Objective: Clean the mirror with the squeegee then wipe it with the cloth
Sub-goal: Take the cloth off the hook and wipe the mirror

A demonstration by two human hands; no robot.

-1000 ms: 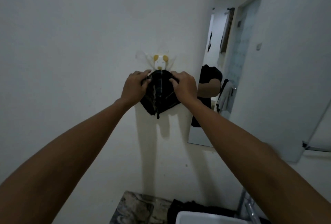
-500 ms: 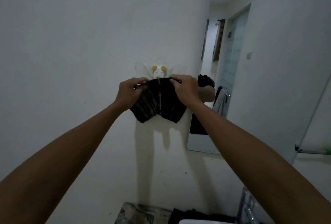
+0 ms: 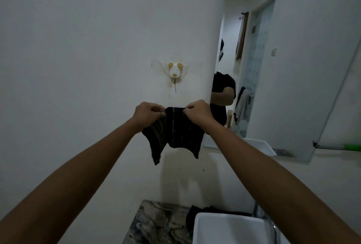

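A dark striped cloth hangs in the air in front of the white wall, stretched between my two hands. My left hand pinches its top left edge and my right hand pinches its top right edge. Above them, a white dog-shaped wall hook is bare, with a short loop dangling from it. The mirror fills the wall to the right and reflects a person in a black shirt. A green squeegee handle shows at the far right edge on a metal rail.
A white basin sits at the bottom right, with a chrome tap beside it. A marbled countertop lies at the bottom centre, with dark fabric behind the basin. The white wall is close ahead.
Both hands have lifted the cloth off the dog hook and lowered it away from the wall. The hook is now bare and the cloth hangs spread between my hands.
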